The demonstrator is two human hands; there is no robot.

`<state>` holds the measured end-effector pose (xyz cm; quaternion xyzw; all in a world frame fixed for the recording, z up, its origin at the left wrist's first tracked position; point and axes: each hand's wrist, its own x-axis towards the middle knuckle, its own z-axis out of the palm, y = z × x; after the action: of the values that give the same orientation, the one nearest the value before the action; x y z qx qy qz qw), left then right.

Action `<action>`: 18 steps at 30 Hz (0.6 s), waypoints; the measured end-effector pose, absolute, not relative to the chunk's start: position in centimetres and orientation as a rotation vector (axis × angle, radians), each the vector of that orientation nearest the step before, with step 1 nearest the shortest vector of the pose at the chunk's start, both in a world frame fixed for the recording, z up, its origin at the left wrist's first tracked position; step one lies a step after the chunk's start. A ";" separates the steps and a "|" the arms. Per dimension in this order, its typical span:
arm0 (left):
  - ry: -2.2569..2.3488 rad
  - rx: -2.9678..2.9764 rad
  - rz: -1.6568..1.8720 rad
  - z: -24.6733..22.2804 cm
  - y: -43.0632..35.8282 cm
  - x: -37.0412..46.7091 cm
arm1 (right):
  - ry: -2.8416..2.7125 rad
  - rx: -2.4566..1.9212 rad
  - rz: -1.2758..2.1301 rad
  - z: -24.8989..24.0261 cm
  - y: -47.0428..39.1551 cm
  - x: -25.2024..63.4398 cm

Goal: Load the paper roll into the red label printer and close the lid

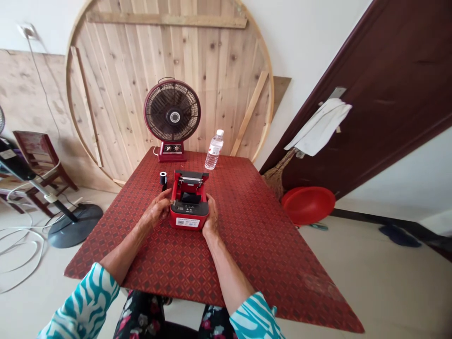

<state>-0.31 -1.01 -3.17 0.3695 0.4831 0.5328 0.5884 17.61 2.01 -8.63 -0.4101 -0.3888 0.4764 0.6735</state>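
Observation:
A small red and black receipt printer (189, 221) sits on the table in front of me, its lid raised at the back. White stickers mark its front face. My right hand (211, 219) is wrapped round the printer's right side. At the left front edge, my left hand (160, 207) grips the printer with bent fingers; some fingertips are hidden against its side. Just beyond the left hand stands a small black paper roll (163, 178) with a white core end.
A red fan (173, 113) and a clear water bottle (213, 150) stand toward the back of the patterned table (254, 245). Behind leans a large round wooden board (219, 61). A red basin (308, 205) and a broom (277, 176) are at the right; a stand fan's base (74, 226) is at left.

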 end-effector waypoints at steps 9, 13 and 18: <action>1.135 0.983 1.227 -3.1 -1.2 -1.0 | -0.900 -0.963 1.049 -8.7 2.2 17.7; 1.282 1.241 1.220 -1.5 -0.4 -2.1 | -0.903 -0.928 1.072 -9.0 2.4 17.6; 1.438 1.834 1.152 1.5 2.7 -1.8 | -0.896 -0.878 1.075 -9.5 2.7 17.5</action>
<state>-1.82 2.70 1.49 0.6797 0.5329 0.4271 0.2678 17.45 2.71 -9.48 -0.3908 -0.3989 0.4782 0.6778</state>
